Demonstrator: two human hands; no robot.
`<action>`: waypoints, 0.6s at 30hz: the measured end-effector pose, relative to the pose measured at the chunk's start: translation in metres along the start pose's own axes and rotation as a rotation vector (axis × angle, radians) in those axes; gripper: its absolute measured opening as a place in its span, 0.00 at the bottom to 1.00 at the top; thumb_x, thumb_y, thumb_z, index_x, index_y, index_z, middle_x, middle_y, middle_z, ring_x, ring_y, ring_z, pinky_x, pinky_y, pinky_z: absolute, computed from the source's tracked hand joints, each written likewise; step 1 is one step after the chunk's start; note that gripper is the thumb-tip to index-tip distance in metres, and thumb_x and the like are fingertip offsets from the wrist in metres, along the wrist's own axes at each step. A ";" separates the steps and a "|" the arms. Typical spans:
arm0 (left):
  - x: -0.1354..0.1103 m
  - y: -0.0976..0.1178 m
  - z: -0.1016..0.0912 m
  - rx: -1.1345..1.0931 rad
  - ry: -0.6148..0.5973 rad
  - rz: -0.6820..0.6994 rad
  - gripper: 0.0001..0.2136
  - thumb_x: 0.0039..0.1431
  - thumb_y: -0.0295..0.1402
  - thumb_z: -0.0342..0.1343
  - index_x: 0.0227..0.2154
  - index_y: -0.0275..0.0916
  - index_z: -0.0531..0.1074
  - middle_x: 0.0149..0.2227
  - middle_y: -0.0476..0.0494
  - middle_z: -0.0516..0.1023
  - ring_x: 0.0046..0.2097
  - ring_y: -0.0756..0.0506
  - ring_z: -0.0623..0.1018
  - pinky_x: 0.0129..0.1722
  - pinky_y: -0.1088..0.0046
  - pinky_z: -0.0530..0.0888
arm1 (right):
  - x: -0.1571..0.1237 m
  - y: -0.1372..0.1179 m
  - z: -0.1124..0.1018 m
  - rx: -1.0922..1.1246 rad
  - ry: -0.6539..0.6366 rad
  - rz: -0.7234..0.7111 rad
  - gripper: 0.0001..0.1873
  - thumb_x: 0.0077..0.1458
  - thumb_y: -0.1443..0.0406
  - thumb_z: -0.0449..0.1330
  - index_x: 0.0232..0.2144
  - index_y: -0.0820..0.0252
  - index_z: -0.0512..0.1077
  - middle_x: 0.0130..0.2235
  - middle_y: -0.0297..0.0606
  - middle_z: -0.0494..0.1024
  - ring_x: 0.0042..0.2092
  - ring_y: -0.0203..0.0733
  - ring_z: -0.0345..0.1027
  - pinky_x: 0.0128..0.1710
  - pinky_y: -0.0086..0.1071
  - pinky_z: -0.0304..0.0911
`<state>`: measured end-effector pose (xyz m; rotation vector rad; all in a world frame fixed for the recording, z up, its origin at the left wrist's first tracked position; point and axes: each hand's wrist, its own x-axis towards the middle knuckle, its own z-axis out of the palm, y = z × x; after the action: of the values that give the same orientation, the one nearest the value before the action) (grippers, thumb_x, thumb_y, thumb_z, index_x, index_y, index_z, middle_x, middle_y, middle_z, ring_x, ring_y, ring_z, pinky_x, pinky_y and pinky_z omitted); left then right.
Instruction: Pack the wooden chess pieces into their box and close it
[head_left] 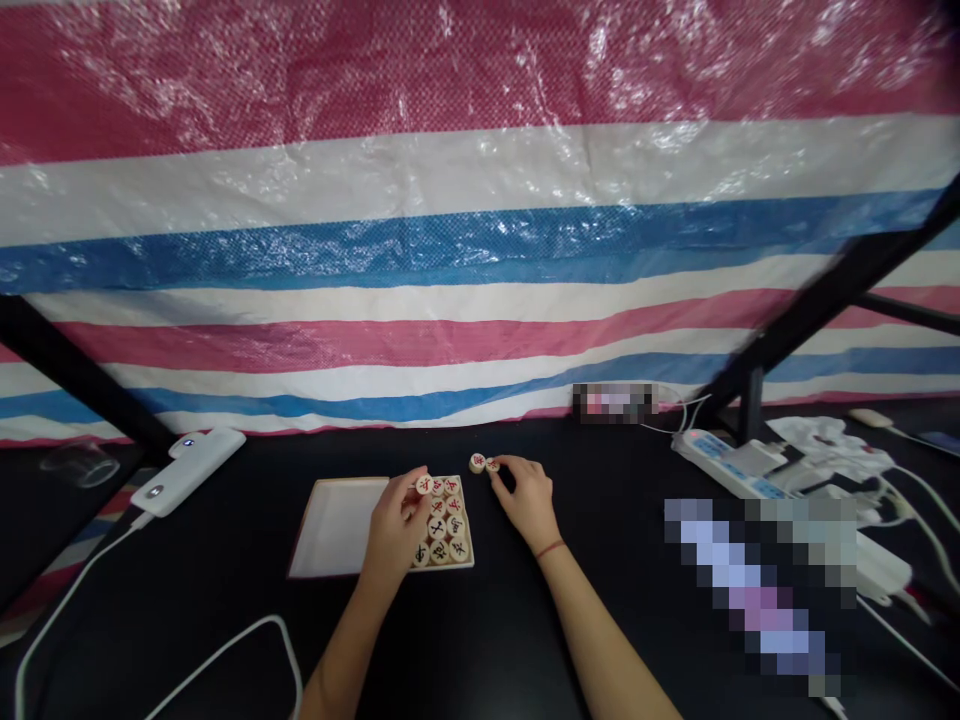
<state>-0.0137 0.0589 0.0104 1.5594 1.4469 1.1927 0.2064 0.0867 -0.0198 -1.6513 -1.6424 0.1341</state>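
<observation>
Inspector: Left hand [394, 525] state?
Operator: Pinched on one chess piece [424, 484], over tray [337, 520] rows.
Inspector: Right hand [529, 495]?
Operator: Fingertips pinched on second piece [493, 466], resting on table [450, 640] just beside tray; third piece [477, 462] adjacent.

surface: black table [480, 640]
centre: tray [337, 525] of chess pieces [448, 525], two loose pieces [484, 464]
left: power bank [196, 468], cable [274, 619]
right: power strip [739, 465]
</observation>
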 end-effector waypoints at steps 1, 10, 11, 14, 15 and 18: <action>-0.001 0.002 0.000 0.049 -0.007 0.031 0.17 0.57 0.38 0.53 0.48 0.42 0.72 0.41 0.44 0.78 0.39 0.48 0.79 0.43 0.70 0.77 | -0.001 -0.006 -0.003 0.046 0.013 -0.007 0.11 0.58 0.60 0.55 0.37 0.56 0.75 0.41 0.41 0.79 0.44 0.49 0.68 0.43 0.41 0.60; -0.010 0.011 0.007 0.371 -0.103 0.320 0.13 0.58 0.29 0.52 0.45 0.43 0.73 0.43 0.43 0.79 0.45 0.43 0.77 0.48 0.64 0.74 | -0.023 -0.070 -0.010 0.630 -0.275 -0.124 0.10 0.53 0.61 0.61 0.37 0.58 0.74 0.33 0.36 0.78 0.32 0.37 0.69 0.33 0.30 0.67; -0.010 0.010 0.007 0.383 -0.107 0.328 0.13 0.59 0.30 0.52 0.46 0.43 0.72 0.44 0.43 0.79 0.46 0.43 0.77 0.48 0.64 0.74 | -0.022 -0.069 -0.008 0.647 -0.256 -0.098 0.09 0.53 0.61 0.60 0.36 0.58 0.74 0.32 0.35 0.77 0.30 0.37 0.69 0.31 0.29 0.66; -0.008 0.007 0.006 0.422 -0.099 0.354 0.16 0.60 0.34 0.53 0.51 0.43 0.70 0.46 0.42 0.78 0.48 0.42 0.77 0.50 0.62 0.73 | -0.014 -0.048 -0.005 0.598 -0.097 0.006 0.11 0.54 0.60 0.60 0.37 0.60 0.75 0.33 0.38 0.78 0.31 0.38 0.70 0.31 0.30 0.67; -0.008 0.006 0.005 0.437 -0.094 0.360 0.17 0.60 0.35 0.53 0.52 0.43 0.69 0.47 0.41 0.78 0.49 0.42 0.77 0.51 0.62 0.73 | -0.010 -0.038 -0.005 0.542 -0.018 0.044 0.12 0.54 0.59 0.59 0.38 0.60 0.74 0.34 0.40 0.79 0.33 0.40 0.71 0.33 0.32 0.68; -0.007 0.004 0.003 0.470 -0.085 0.382 0.15 0.62 0.35 0.51 0.51 0.42 0.70 0.46 0.40 0.78 0.48 0.42 0.77 0.50 0.61 0.73 | -0.001 -0.009 -0.005 0.334 0.110 0.078 0.13 0.55 0.58 0.57 0.39 0.60 0.74 0.38 0.44 0.79 0.39 0.45 0.72 0.42 0.39 0.68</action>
<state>-0.0091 0.0519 0.0121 2.2592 1.4855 1.0149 0.2018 0.0828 -0.0115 -1.4399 -1.3888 0.3320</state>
